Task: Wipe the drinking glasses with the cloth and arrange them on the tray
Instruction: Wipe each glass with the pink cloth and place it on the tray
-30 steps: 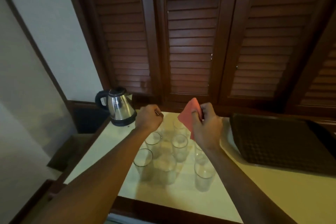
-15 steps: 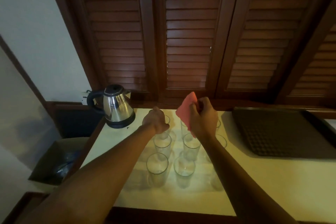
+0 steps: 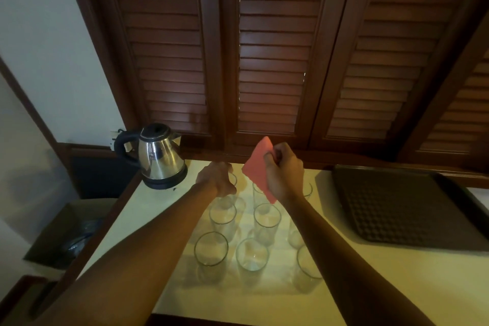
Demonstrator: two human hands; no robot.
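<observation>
Left hand (image 3: 218,178) has reached further to the back-left drinking glass (image 3: 232,180), fingers curling round it, mid counter (image 3: 397,286). Right hand (image 3: 284,172) pinches pink cloth (image 3: 258,167) above glasses; tray (image 3: 397,206) at right edge.

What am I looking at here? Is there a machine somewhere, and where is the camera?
No machine: a person wears a camera on the head, looking down at both arms. The right hand pinches a pink cloth. The left hand reaches down onto a far drinking glass; whether it grips it is unclear. More clear glasses stand grouped on the pale table. A dark tray lies to the right, holding no glasses, and a steel kettle stands to the left.
</observation>
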